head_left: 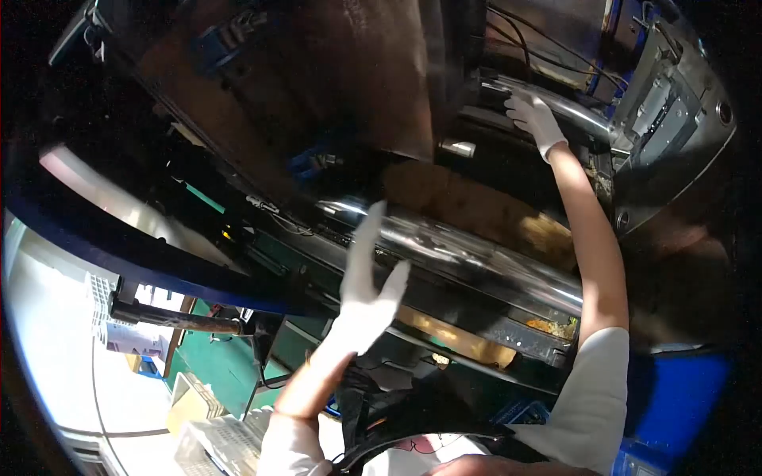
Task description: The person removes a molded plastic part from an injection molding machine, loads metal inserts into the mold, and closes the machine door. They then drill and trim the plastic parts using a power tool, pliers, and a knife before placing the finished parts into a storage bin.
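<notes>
My left hand [368, 287], in a white glove, is raised over the near edge of a machine with its thumb spread from its fingers and nothing in it. Just beyond it runs a thick shiny metal bar [476, 266]. Farther off at the upper right, my right hand [533, 120], also gloved in white, has its fingers spread beside a second shiny bar [575, 113]. Whether its fingertips touch that bar cannot be made out. Between the two bars lies a brownish recess [444, 190] with a short metal cylinder [459, 148] at its far side.
A grey metal machine block [667, 119] stands at the right, with dark cables [520, 40] behind. A dark curved rail [159, 270] crosses the left. Below it are a green surface [214, 357], white crates [210, 444] and a rod-like handle [175, 317].
</notes>
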`<act>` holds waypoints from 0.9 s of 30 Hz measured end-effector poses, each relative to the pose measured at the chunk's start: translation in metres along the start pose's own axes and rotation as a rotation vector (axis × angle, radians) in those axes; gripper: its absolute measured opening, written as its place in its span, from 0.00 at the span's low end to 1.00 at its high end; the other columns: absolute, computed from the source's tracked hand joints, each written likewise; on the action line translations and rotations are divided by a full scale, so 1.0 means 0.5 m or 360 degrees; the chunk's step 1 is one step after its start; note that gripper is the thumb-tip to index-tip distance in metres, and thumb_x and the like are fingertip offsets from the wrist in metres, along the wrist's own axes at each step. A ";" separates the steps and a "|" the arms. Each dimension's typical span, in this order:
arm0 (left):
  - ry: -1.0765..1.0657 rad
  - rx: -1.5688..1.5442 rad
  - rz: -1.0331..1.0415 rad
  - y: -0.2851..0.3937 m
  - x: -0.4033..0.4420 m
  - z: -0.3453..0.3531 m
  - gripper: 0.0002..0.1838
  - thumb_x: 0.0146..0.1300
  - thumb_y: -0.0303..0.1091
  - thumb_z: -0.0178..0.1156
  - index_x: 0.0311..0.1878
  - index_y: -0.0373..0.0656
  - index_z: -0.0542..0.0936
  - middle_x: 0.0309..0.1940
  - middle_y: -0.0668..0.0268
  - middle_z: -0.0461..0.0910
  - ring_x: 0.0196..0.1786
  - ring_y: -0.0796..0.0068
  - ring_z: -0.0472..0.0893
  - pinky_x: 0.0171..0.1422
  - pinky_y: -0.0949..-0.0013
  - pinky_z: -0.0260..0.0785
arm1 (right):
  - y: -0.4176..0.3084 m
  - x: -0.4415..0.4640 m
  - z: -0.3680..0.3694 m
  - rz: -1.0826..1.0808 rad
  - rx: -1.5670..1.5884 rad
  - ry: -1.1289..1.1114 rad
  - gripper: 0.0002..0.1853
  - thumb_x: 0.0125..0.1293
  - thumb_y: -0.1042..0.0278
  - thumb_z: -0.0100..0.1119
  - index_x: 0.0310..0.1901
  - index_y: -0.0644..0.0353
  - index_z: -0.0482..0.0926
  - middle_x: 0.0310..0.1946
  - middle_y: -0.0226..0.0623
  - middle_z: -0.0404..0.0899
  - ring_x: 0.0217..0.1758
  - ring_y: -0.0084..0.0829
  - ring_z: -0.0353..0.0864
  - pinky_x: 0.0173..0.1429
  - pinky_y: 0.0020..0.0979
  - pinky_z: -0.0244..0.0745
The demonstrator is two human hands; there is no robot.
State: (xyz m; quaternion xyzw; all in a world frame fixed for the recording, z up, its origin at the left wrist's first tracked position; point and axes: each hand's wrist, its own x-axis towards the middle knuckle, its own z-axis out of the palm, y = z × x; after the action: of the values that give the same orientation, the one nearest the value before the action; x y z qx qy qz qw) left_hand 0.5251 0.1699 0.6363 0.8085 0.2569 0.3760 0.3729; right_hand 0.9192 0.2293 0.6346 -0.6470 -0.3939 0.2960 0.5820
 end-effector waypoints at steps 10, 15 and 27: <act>-0.0647 -0.1216 -0.0412 -0.122 0.392 0.167 0.32 0.73 0.41 0.45 0.75 0.41 0.49 0.72 0.54 0.57 0.72 0.56 0.60 0.76 0.57 0.53 | 0.005 0.116 -0.016 -0.0153 -0.0177 0.0047 0.33 0.67 0.51 0.58 0.66 0.64 0.64 0.59 0.44 0.74 0.60 0.37 0.74 0.65 0.35 0.66; -0.0552 -0.1750 -0.0376 -0.254 0.463 0.263 0.30 0.74 0.41 0.42 0.74 0.43 0.50 0.74 0.58 0.53 0.73 0.57 0.58 0.77 0.55 0.52 | -0.017 0.170 0.012 -0.0341 -0.0337 0.0119 0.33 0.67 0.52 0.58 0.67 0.63 0.62 0.60 0.44 0.73 0.62 0.35 0.72 0.65 0.32 0.66; -0.0131 -0.2252 -0.0030 -0.198 0.533 0.330 0.29 0.73 0.42 0.46 0.71 0.37 0.54 0.73 0.47 0.52 0.73 0.51 0.58 0.73 0.54 0.57 | -0.061 0.198 0.046 -0.0385 -0.0521 0.0186 0.35 0.64 0.55 0.63 0.66 0.66 0.62 0.59 0.49 0.73 0.62 0.38 0.73 0.64 0.32 0.67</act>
State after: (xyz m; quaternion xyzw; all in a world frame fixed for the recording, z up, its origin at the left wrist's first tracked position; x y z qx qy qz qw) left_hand 0.7999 0.3461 0.5962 0.3835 -0.0564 0.4186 0.8213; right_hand 0.9461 0.3262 0.6687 -0.6971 -0.4770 0.1180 0.5222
